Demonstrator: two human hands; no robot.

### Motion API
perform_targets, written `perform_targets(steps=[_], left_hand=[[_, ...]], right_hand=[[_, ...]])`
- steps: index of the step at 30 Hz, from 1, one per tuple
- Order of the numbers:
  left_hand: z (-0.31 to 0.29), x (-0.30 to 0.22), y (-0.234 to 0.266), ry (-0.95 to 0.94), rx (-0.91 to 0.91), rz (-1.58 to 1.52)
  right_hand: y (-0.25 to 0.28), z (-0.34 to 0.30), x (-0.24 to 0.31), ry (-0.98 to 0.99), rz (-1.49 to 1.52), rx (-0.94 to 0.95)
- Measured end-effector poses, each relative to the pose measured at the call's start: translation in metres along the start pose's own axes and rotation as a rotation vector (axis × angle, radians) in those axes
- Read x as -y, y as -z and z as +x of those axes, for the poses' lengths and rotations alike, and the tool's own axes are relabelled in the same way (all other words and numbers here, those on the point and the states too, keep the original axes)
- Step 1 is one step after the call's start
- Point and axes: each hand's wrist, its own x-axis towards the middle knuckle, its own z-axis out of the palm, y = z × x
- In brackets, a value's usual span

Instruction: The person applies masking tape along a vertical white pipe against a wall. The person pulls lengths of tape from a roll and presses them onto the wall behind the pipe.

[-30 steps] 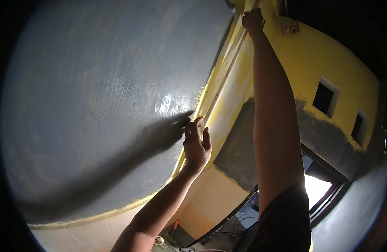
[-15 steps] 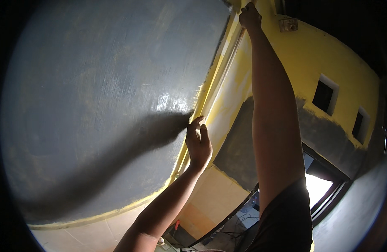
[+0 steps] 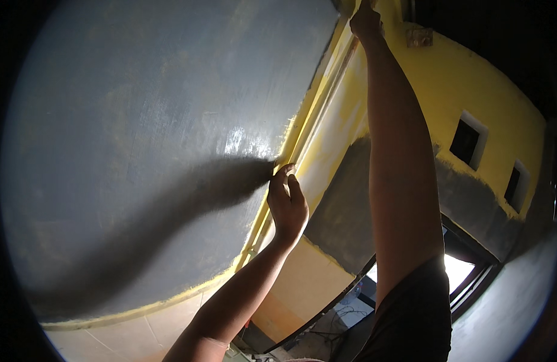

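Note:
My left hand [image 3: 288,208] is raised to a long, thin pale pipe [image 3: 317,123] that runs slantwise up the yellow wall corner. Its fingers curl round the pipe, thumb and forefinger bent towards each other. Higher up, my right arm is stretched out, and my right hand [image 3: 366,25] is closed near the pipe's upper part at the top edge of the picture. Whatever its fingers hold is hidden or cut off. Beside the pipe lies a grey-painted wall [image 3: 139,120] with a yellow border, on which my left arm's dark shadow falls.
On the right, a yellow wall [image 3: 489,84] has two small square openings and a wall box [image 3: 419,37] near its top. Below are a dark-framed window or doorway [image 3: 465,265], a dark grey painted band, and cream tiles [image 3: 139,338] at lower left. Cables lie low behind my right arm.
My right hand has shifted slightly up and right, now partly cut by the top edge. My left hand stays at the same place on the pipe. The view has tilted a little.

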Motion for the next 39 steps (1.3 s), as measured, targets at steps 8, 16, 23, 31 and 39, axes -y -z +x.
perform_targets(steps=[8, 16, 23, 31, 39], left_hand=[[0.002, -0.010, -0.001, 0.079, -0.014, -0.006], [0.002, -0.012, 0.006, 0.110, -0.006, -0.030], [0.000, -0.009, 0.019, -0.070, -0.009, 0.129], [-0.003, -0.004, 0.038, -0.144, 0.032, 0.256], [-0.016, -0.012, 0.033, 0.022, 0.082, 0.252]], right_hand=[[0.048, -0.005, 0.020, -0.170, 0.081, 0.098], [0.065, 0.007, 0.028, -0.168, -0.124, 0.197], [0.073, -0.014, 0.028, -0.227, 0.265, 0.292], [0.066, -0.048, 0.049, -0.369, 0.468, 0.177], [0.061, -0.059, 0.026, -0.428, 0.592, 0.244]])
